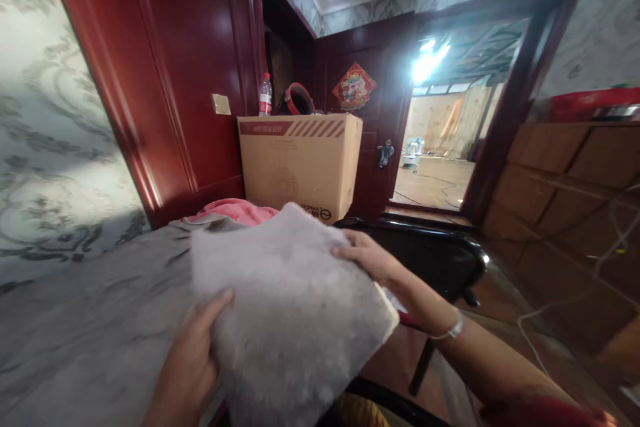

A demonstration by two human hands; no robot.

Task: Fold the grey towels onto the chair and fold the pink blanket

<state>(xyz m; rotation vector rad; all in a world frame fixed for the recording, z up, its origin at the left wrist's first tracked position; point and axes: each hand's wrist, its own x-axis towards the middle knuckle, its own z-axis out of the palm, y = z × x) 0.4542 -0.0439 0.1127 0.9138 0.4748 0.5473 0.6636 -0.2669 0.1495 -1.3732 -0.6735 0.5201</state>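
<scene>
Grey fleece blanket [285,307]: folded, fluffy, pale grey, held up in front of the person over the near edge of a grey bed cover [95,320]. Its lower right corner hangs past the bed towards the floor.

Left hand [193,353]: grips the blanket's lower left edge, thumb lying on top of the pile, fingers hidden beneath.

Right hand [367,257]: clasps the blanket's upper right edge, fingers curled over the top; a thin bracelet [453,330] sits on the wrist.

Pink cloth [235,210]: lies on the bed just behind the blanket, partly hidden by it.

Black chair [440,253]: stands just right of the bed, its curved glossy back below and beyond the right hand.

Cardboard box [300,163]: large, printed, stands past the bed against the dark red wood panelling [170,67].

Water bottle [265,95]: clear, red label, upright on top of the box at its left rear.

Red and black object [299,99]: rests on the box beside the bottle; kind cannot be told.

Red door ornament [354,87]: hangs on the dark door right of the box.

Open doorway [445,147]: gives onto a brightly lit room with a pale floor.

Brown boxes [575,173]: stacked along the right wall.
</scene>
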